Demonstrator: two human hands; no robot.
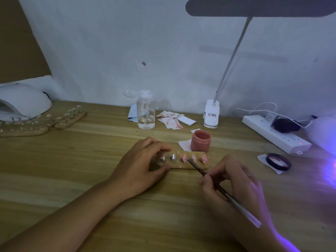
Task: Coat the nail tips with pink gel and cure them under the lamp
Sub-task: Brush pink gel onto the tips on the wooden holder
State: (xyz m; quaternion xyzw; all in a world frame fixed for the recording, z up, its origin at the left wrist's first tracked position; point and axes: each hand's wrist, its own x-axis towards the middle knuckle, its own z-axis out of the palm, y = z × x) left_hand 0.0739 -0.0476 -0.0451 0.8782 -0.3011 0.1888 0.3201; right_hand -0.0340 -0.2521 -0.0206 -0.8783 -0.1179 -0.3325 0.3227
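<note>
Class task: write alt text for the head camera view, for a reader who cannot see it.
A right hand holds a thin brush to a row of five nail tips on a wooden holder, which the left hand grips at its end; three tips are pink, two uncoated. An open jar of pink gel stands just behind.

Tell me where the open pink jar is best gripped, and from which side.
Probably the round side wall of the jar, below the rim, coming from its right. It stands upright with no lid, so fingers over the mouth would touch gel. The wooden holder lies close in front, with the left hand gripping it and the right hand holding a brush over it.
</note>
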